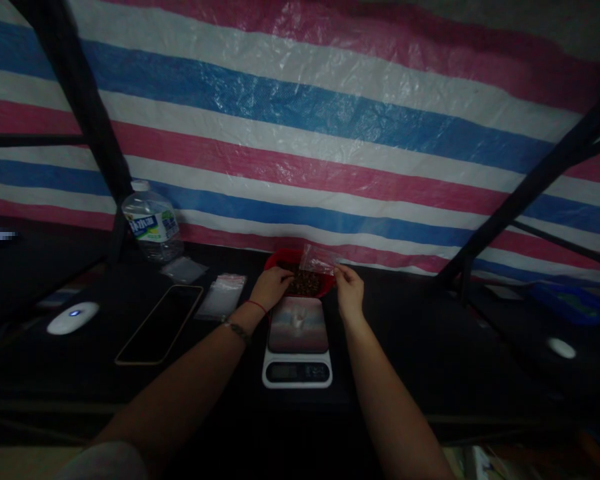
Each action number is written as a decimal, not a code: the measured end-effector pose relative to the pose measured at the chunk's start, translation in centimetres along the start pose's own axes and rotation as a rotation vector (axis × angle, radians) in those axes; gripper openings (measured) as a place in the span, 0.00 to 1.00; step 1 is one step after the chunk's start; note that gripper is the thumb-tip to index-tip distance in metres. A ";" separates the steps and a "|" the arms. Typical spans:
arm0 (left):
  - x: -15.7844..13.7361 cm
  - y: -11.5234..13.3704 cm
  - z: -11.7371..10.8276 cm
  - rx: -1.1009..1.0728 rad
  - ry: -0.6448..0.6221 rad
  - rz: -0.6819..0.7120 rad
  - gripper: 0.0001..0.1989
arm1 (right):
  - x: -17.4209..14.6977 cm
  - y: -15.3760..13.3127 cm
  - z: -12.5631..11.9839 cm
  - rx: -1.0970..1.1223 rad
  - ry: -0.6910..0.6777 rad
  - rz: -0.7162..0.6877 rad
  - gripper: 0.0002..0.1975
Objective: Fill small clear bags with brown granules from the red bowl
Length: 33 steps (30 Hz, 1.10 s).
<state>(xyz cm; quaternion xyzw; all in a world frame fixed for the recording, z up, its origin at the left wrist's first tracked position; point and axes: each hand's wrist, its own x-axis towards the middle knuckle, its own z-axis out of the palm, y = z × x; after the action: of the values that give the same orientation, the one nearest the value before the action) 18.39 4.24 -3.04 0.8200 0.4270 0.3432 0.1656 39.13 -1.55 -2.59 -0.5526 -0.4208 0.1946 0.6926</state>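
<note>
"What's the right hand got?"
"A bag, pinched over the red tub."
"And the left hand?"
"At the tub's left side; can't tell whether its fingers grip anything."

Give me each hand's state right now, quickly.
Left hand: at the red container of brown pieces; whether it grips any cannot be told.
Right hand: closed, pinching a clear plastic bag.
</note>
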 end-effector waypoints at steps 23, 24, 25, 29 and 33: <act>0.4 -0.3 -5.5 0.224 -0.460 0.218 0.10 | 0.5 3.1 -0.3 -0.324 -0.142 0.027 0.13; 0.5 -0.2 -5.6 0.247 -0.471 0.194 0.09 | 0.7 3.3 -0.2 -0.307 -0.145 0.038 0.13; 0.7 -0.1 -5.7 0.284 -0.470 0.159 0.09 | 1.0 3.3 0.0 -0.298 -0.148 0.043 0.13; 2.0 0.4 -6.6 0.432 -0.356 0.064 0.11 | 2.9 1.3 1.1 -0.286 -0.187 -0.012 0.13; 2.6 0.7 -7.2 0.437 -0.269 0.063 0.16 | 3.9 -1.1 1.3 -0.292 -0.170 -0.118 0.15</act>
<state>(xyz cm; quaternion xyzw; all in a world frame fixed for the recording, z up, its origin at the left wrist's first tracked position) 14.75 5.74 3.60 0.8876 0.4394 0.1355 0.0290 40.09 1.73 -0.11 -0.6032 -0.5335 0.1362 0.5770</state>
